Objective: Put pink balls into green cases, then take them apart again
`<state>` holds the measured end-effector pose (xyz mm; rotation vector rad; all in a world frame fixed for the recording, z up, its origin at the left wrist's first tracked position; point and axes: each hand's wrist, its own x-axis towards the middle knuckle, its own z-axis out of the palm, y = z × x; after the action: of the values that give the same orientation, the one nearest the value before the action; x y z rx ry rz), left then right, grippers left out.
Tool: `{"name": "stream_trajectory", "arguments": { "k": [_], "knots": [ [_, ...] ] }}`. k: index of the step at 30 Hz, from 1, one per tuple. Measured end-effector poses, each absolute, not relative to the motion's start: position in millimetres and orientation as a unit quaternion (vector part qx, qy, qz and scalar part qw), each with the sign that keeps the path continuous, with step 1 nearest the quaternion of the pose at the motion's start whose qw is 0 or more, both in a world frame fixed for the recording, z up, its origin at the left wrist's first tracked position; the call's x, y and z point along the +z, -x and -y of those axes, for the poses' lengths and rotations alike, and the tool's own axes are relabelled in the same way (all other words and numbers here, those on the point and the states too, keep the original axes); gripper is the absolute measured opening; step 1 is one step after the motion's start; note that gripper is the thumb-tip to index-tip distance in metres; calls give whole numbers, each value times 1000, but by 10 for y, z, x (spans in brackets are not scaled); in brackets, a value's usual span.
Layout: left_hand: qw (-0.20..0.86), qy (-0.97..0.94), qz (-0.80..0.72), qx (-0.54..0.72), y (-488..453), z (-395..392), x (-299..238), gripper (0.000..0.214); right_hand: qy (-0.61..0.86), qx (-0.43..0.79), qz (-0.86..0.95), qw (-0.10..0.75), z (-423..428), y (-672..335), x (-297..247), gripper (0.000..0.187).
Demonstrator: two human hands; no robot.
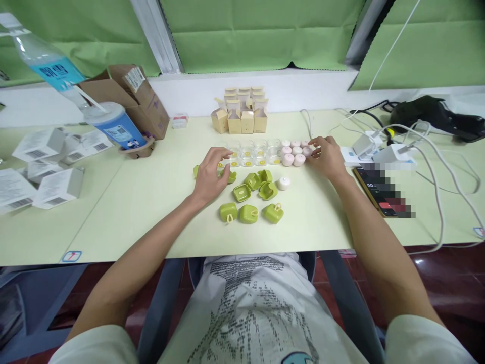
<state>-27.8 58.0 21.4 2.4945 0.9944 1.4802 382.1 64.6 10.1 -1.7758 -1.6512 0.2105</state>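
Note:
My left hand (212, 176) curves its thumb and fingers around the left end of a block of small clear square jars (247, 153) with yellow marks inside. My right hand (326, 155) touches the right end of a cluster of small rounded pink caps (288, 160), its thumb and forefinger at the outermost ones. Jars and caps sit side by side in one long block. Just in front lie open green plastic cases (241, 192) and a single whitish cap (283, 183). Closer to me are three closed green cases (248, 214) with small yellowish loops.
Small open cardboard boxes (247, 121) stand behind the block. To the left are white boxes (60, 183), a bottle (49, 65), a blue cup (119, 129) and a brown carton (149, 106). On the right lie a phone (373, 189), chargers (392, 154) and loose cables.

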Motion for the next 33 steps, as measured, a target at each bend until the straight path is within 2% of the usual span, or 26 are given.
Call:
{"name": "stream_trajectory", "arguments": {
  "k": [3, 4, 7, 8, 10, 12, 14, 17, 19, 20, 22, 24, 27, 33],
  "knots": [
    [31, -810, -323, 488, 279, -588, 209, 28, 691, 73, 633, 341, -581, -3847, 228, 51],
    [30, -809, -323, 490, 280, -591, 205, 27, 688, 60, 636, 345, -535, -3831, 301, 48],
    [30, -809, -325, 488, 283, -597, 184, 26, 638, 63, 681, 353, -341, -3642, 548, 25],
    [30, -810, -326, 487, 282, -597, 177, 26, 606, 108, 712, 337, -270, -3535, 616, 27],
    [30, -810, -324, 487, 281, -597, 165, 26, 525, 209, 785, 252, -150, -3304, 705, 39],
    [30, -810, -322, 488, 281, -595, 159, 26, 472, 244, 830, 168, -84, -3137, 730, 42],
    [29, -811, -328, 484, 284, -594, 159, 26, 464, 245, 840, 140, -81, -3122, 722, 38],
    [23, -812, -336, 477, 290, -595, 160, 25, 535, 209, 792, 208, -159, -3396, 713, 39],
    [18, -816, -324, 479, 293, -597, 158, 24, 626, 129, 723, 262, -230, -3655, 710, 39],
    [15, -818, -316, 481, 293, -597, 157, 24, 670, 98, 687, 263, -265, -3768, 703, 39],
    [9, -820, -308, 482, 295, -596, 155, 25, 722, 90, 648, 226, -323, -3918, 672, 51],
    [2, -823, -312, 475, 297, -590, 155, 26, 734, 120, 642, 187, -367, -3965, 621, 73],
    [-10, -827, -328, 457, 304, -579, 156, 27, 728, 145, 647, 175, -413, -3931, 542, 96],
    [-17, -837, -336, 432, 304, -580, 138, 29, 727, 114, 656, 168, -459, -3836, 468, 97]
  ]
}}
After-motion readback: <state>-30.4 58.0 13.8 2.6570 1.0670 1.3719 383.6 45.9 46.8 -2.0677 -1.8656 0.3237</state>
